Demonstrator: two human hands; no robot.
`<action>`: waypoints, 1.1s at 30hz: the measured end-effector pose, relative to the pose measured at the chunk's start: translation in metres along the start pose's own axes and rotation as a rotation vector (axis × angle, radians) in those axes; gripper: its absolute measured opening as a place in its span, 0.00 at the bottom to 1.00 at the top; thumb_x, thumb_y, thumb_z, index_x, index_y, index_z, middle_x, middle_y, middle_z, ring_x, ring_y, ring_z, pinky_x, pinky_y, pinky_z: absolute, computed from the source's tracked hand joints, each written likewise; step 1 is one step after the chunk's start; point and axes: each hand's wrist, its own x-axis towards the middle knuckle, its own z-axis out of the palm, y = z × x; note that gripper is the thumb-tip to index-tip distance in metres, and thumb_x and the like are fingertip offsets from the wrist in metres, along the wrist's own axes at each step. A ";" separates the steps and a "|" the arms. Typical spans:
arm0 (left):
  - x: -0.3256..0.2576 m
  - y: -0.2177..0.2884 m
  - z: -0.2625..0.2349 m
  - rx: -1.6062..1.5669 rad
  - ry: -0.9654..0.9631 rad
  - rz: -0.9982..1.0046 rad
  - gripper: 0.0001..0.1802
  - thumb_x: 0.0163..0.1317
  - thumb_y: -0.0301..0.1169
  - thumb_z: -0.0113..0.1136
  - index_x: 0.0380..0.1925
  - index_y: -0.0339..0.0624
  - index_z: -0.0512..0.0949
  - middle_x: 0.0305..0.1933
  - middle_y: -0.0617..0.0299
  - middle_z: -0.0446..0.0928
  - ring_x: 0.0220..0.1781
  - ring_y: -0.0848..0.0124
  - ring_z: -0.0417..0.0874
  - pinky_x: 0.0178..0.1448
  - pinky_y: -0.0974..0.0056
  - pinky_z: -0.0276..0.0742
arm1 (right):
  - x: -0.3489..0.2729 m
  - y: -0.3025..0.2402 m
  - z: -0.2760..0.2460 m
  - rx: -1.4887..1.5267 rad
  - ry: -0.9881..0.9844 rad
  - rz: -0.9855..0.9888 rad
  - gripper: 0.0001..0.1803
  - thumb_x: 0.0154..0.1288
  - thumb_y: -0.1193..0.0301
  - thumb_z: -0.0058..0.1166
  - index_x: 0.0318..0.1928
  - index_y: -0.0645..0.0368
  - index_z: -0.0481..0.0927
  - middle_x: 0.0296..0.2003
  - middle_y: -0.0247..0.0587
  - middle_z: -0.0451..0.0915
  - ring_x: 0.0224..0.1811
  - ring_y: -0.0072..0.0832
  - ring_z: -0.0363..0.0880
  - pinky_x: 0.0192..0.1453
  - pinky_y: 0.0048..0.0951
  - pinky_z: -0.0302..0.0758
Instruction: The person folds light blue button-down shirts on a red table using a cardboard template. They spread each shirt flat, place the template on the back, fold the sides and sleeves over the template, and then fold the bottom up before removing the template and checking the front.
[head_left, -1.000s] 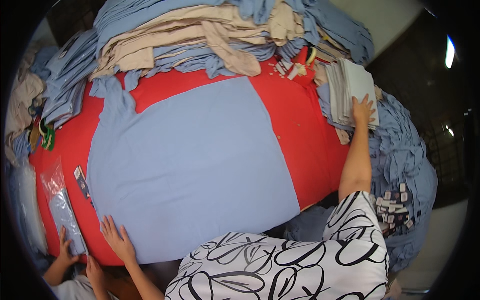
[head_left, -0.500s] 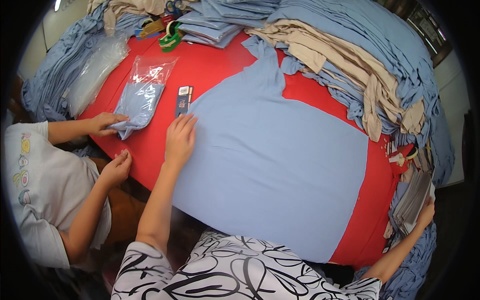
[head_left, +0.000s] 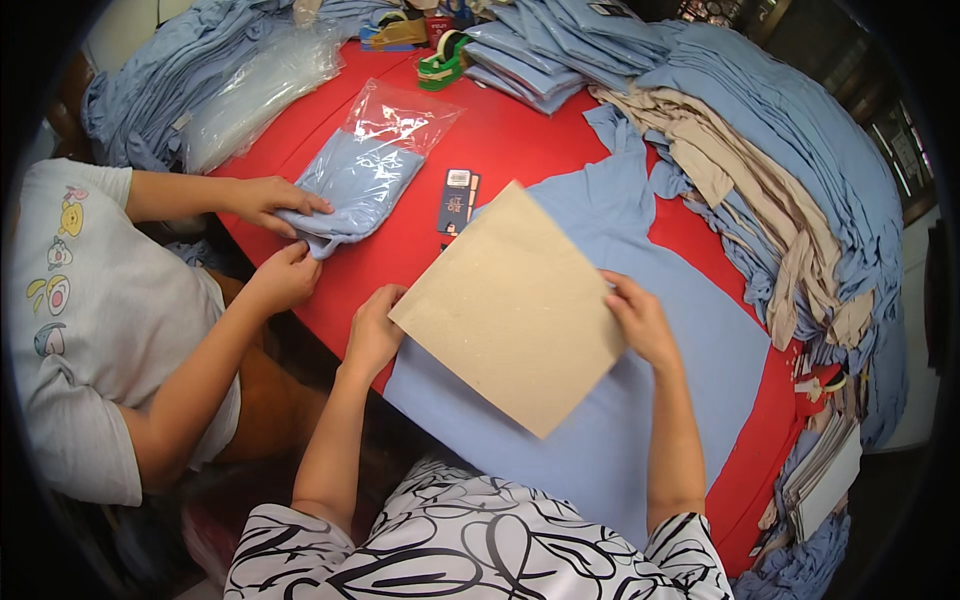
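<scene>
A tan sheet of cardboard (head_left: 510, 315) is held tilted above a light blue garment (head_left: 690, 320) spread flat over the table. My left hand (head_left: 376, 325) grips its left corner. At the opposite corner, my right hand (head_left: 640, 318) has its thumb and fingers closed on the edge. Much of the garment's middle is hidden under the cardboard. Just beyond the sheet's upper left edge lies a dark hang tag (head_left: 458, 200) with a white label.
On the left a co-worker's hands (head_left: 285, 235) handle a bagged blue garment (head_left: 365, 175) on the red table (head_left: 350, 270). Clear bags (head_left: 265, 100), a green tape dispenser (head_left: 442, 62) and packed garments (head_left: 535, 60) lie farther back. Blue and beige clothes (head_left: 740, 170) pile up right, above stacked sheets (head_left: 825, 470).
My right hand has come from the stack of sheets at the right with a cardboard sheet. My left hand has left the garment and taken its corner. The view has shifted.
</scene>
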 end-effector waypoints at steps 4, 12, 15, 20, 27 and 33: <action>0.003 0.001 -0.002 -0.120 -0.042 -0.170 0.12 0.58 0.21 0.62 0.43 0.34 0.79 0.32 0.54 0.78 0.33 0.65 0.81 0.42 0.62 0.77 | 0.034 0.027 0.038 -0.345 0.006 -0.113 0.19 0.69 0.75 0.49 0.58 0.58 0.78 0.54 0.51 0.81 0.54 0.51 0.79 0.58 0.42 0.76; 0.006 -0.005 -0.010 -0.183 -0.081 -0.132 0.15 0.58 0.19 0.61 0.47 0.34 0.78 0.34 0.56 0.78 0.35 0.67 0.80 0.42 0.63 0.77 | 0.051 0.024 0.036 -0.354 0.013 -0.114 0.18 0.69 0.78 0.51 0.58 0.59 0.79 0.51 0.49 0.82 0.52 0.46 0.81 0.57 0.37 0.76; 0.005 0.002 -0.004 0.044 0.081 -0.008 0.18 0.57 0.19 0.60 0.50 0.35 0.77 0.42 0.53 0.78 0.44 0.61 0.80 0.49 0.58 0.76 | 0.054 0.022 0.034 -0.368 -0.024 -0.098 0.18 0.69 0.79 0.51 0.58 0.60 0.79 0.52 0.49 0.83 0.53 0.43 0.82 0.57 0.35 0.76; -0.008 0.063 0.059 0.021 0.015 0.293 0.21 0.57 0.29 0.65 0.53 0.44 0.78 0.59 0.52 0.72 0.66 0.50 0.69 0.68 0.48 0.66 | 0.054 0.017 0.043 -0.373 -0.028 -0.060 0.18 0.69 0.79 0.50 0.58 0.60 0.79 0.51 0.48 0.83 0.52 0.43 0.82 0.56 0.35 0.77; 0.011 0.083 0.103 0.246 -0.007 0.328 0.31 0.55 0.43 0.70 0.59 0.48 0.77 0.69 0.52 0.65 0.76 0.47 0.57 0.74 0.28 0.46 | 0.055 0.020 0.041 -0.425 -0.012 -0.103 0.18 0.68 0.76 0.50 0.57 0.54 0.80 0.45 0.45 0.83 0.47 0.45 0.80 0.51 0.40 0.76; 0.024 0.066 0.109 0.325 -0.010 0.272 0.40 0.55 0.58 0.65 0.66 0.52 0.73 0.74 0.52 0.62 0.77 0.46 0.54 0.74 0.24 0.35 | 0.056 0.024 0.039 -0.416 -0.023 -0.096 0.18 0.67 0.75 0.52 0.57 0.56 0.81 0.44 0.48 0.82 0.48 0.46 0.80 0.52 0.40 0.76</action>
